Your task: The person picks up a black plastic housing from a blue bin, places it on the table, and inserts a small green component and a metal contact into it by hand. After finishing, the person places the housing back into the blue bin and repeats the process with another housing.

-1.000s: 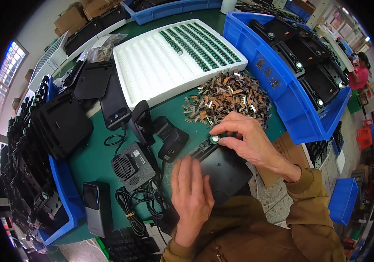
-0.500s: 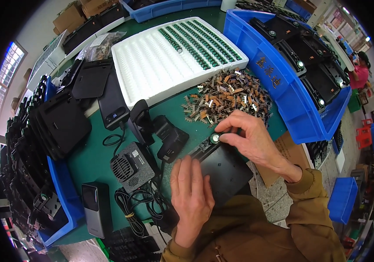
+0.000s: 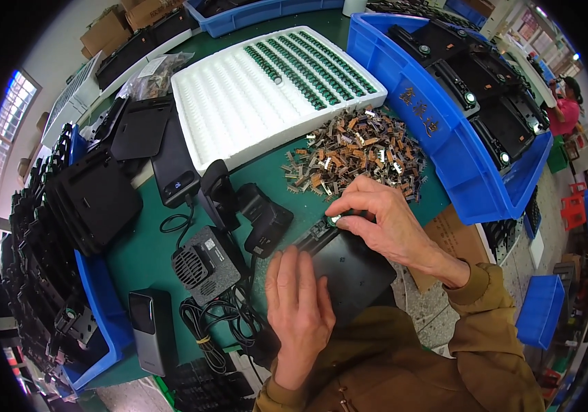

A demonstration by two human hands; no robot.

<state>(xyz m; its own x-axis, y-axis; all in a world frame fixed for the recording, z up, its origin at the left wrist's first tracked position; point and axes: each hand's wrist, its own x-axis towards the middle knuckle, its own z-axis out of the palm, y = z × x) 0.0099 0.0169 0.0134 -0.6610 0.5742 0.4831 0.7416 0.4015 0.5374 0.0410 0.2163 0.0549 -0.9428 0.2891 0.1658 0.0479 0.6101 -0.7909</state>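
Note:
A flat black plastic panel point(image 3: 354, 269) with a recessed strip along its far left edge lies in front of me at the table's near edge. My right hand point(image 3: 388, 221) pinches a small round part point(image 3: 333, 220), silvery with a green rim, at the far end of that strip. Its fingertips partly cover the part. On the panel's left edge rests my left hand point(image 3: 298, 294), fingers stretched out flat. Just beyond the hands is a heap of small brown and metallic slotted parts point(image 3: 369, 154). A white foam tray point(image 3: 218, 103) behind it carries rows of green round parts point(image 3: 307, 65).
A blue bin point(image 3: 404, 103) at the right holds black panels with round parts. Left of my hands stand a black stand point(image 3: 266, 220), a small fan unit point(image 3: 208, 264), coiled black cables point(image 3: 208, 336) and a grey power bank point(image 3: 153, 329). More black panels point(image 3: 95, 199) are stacked at the left.
My right hand has shifted slightly left, its fingers now covering more of the round part. The left hand remains on the panel. The whole view has moved a little.

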